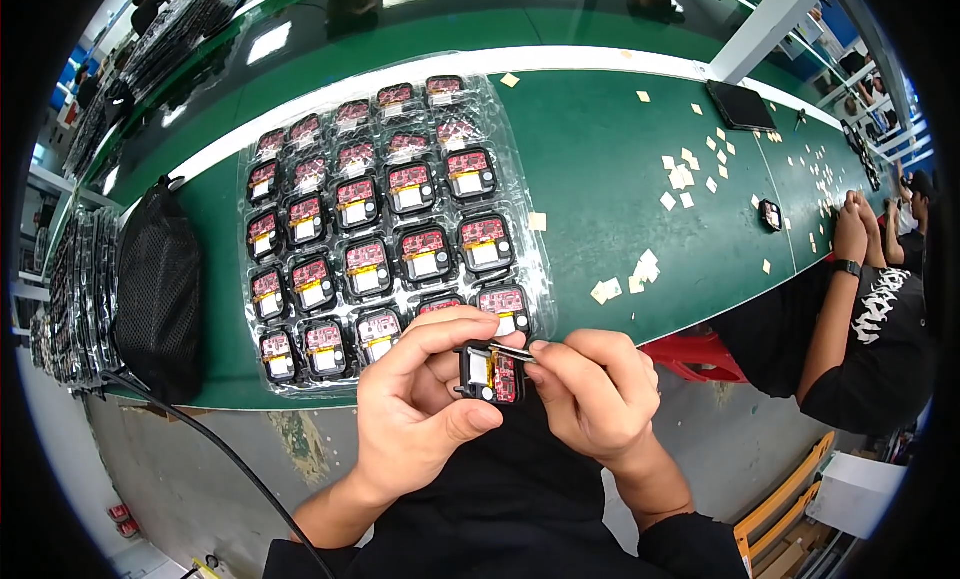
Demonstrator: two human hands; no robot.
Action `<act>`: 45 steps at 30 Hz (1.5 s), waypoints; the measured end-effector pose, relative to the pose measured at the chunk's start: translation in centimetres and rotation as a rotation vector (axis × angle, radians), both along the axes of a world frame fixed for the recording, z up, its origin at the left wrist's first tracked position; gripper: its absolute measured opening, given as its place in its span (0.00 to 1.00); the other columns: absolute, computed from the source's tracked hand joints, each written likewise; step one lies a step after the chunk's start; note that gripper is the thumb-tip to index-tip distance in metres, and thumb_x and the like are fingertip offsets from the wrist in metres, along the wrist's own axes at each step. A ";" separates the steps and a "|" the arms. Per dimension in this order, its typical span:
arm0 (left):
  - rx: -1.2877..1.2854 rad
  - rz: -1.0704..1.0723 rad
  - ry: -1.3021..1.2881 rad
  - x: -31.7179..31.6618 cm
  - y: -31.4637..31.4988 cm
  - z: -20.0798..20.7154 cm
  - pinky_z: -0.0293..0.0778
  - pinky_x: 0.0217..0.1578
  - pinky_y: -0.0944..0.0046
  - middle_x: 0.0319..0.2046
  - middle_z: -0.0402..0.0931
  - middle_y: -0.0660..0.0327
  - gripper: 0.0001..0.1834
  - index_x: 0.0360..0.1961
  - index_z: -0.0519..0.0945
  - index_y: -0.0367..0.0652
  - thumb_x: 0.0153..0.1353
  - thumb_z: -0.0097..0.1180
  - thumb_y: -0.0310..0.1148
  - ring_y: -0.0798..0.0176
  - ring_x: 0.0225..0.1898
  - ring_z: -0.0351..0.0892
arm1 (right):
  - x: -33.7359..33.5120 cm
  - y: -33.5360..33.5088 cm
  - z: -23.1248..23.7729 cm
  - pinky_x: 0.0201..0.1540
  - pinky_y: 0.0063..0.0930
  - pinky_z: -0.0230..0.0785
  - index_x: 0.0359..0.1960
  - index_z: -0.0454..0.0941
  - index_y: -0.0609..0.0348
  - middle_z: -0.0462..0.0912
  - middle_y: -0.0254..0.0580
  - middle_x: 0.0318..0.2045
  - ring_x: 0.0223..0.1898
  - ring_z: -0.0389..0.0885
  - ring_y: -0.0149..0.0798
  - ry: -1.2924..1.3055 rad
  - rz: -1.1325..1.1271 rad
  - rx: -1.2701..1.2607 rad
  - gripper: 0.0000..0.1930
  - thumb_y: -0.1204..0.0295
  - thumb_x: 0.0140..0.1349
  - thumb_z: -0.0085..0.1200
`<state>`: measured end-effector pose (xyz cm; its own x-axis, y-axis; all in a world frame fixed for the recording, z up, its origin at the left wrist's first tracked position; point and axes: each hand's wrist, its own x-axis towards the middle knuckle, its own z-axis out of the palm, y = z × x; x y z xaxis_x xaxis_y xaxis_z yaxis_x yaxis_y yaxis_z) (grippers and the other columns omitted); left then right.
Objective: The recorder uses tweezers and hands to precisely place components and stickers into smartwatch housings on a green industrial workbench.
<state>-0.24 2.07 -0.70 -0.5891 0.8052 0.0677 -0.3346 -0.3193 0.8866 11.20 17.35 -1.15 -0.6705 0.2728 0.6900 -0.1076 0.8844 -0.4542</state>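
Note:
My left hand is closed around the edges of a small black device housing, tilted with its open side showing a red circuit board, a white block and a yellow strip. In my right hand, thumb and fingers pinch thin metal tweezers. Their tips reach the upper edge of the housing; whether they grip anything is too small to tell. Just beyond my hands lies a clear plastic tray with several rows of similar open housings, each with a red board and a white block.
On the green table, small pale paper squares lie scattered at the right, near a single housing and a black flat panel. A black mesh bag and stacked trays stand left. A co-worker sits right.

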 end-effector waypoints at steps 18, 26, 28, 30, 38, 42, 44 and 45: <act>-0.032 0.008 -0.005 0.2 -0.4 0.5 0.77 0.63 0.54 0.60 0.68 0.51 0.33 0.61 0.72 0.26 0.57 0.73 0.27 0.50 0.63 0.76 | 0.0 -0.3 -0.7 0.19 0.27 0.69 0.36 0.84 0.64 0.78 0.39 0.28 0.20 0.77 0.34 0.040 0.001 0.015 0.13 0.78 0.49 0.72; -0.005 -0.002 0.089 -0.4 -1.1 0.6 0.79 0.63 0.54 0.57 0.69 0.51 0.33 0.56 0.78 0.26 0.46 0.76 0.16 0.49 0.62 0.76 | 0.2 1.4 -0.2 0.26 0.33 0.74 0.34 0.83 0.62 0.79 0.40 0.30 0.27 0.81 0.38 -0.049 0.029 0.120 0.10 0.81 0.49 0.67; -0.035 0.058 0.196 -1.4 -1.6 1.6 0.81 0.59 0.57 0.54 0.72 0.53 0.33 0.54 0.80 0.29 0.44 0.80 0.19 0.50 0.60 0.79 | 0.6 2.8 -0.2 0.31 0.38 0.75 0.35 0.80 0.62 0.80 0.47 0.36 0.30 0.82 0.47 -0.096 -0.215 0.038 0.09 0.85 0.53 0.63; -0.082 0.140 0.329 -2.9 -2.5 2.0 0.81 0.56 0.59 0.51 0.74 0.54 0.35 0.52 0.81 0.30 0.40 0.83 0.24 0.51 0.57 0.82 | 1.7 5.8 -0.4 0.33 0.44 0.76 0.43 0.76 0.63 0.77 0.52 0.43 0.36 0.82 0.55 -0.188 -0.458 0.069 0.08 0.81 0.63 0.59; -0.301 0.422 0.742 -9.2 -2.4 4.7 0.80 0.55 0.62 0.51 0.73 0.54 0.20 0.45 0.79 0.31 0.50 0.72 0.15 0.57 0.54 0.81 | 8.6 20.5 -1.4 0.55 0.46 0.75 0.64 0.75 0.54 0.77 0.54 0.57 0.55 0.81 0.57 -0.514 -1.219 0.101 0.26 0.51 0.72 0.53; -0.578 0.594 1.091 -13.8 0.6 4.6 0.80 0.46 0.63 0.40 0.78 0.58 0.15 0.38 0.80 0.33 0.51 0.74 0.21 0.63 0.41 0.81 | 8.7 21.0 -1.4 0.52 0.45 0.75 0.58 0.79 0.54 0.81 0.50 0.50 0.51 0.83 0.56 -0.600 -1.220 0.068 0.25 0.48 0.72 0.52; -0.772 0.632 1.290 -15.3 0.8 4.8 0.77 0.46 0.65 0.37 0.78 0.57 0.14 0.36 0.78 0.33 0.54 0.73 0.23 0.65 0.39 0.80 | 8.2 20.5 -1.1 0.51 0.45 0.75 0.55 0.80 0.54 0.82 0.48 0.49 0.49 0.84 0.55 -0.579 -1.205 0.025 0.24 0.48 0.72 0.52; -0.809 0.645 1.437 -16.1 0.7 4.3 0.76 0.43 0.61 0.36 0.79 0.55 0.14 0.36 0.79 0.34 0.54 0.74 0.28 0.57 0.37 0.80 | 8.1 20.4 -1.0 0.49 0.45 0.75 0.52 0.81 0.54 0.83 0.47 0.47 0.47 0.84 0.55 -0.562 -1.210 -0.008 0.23 0.48 0.71 0.53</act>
<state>-16.39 2.81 3.60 -0.6354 0.5812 0.5084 0.7669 0.5518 0.3277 19.34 37.75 -2.19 -0.1958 0.8969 0.3966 0.9404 0.2864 -0.1836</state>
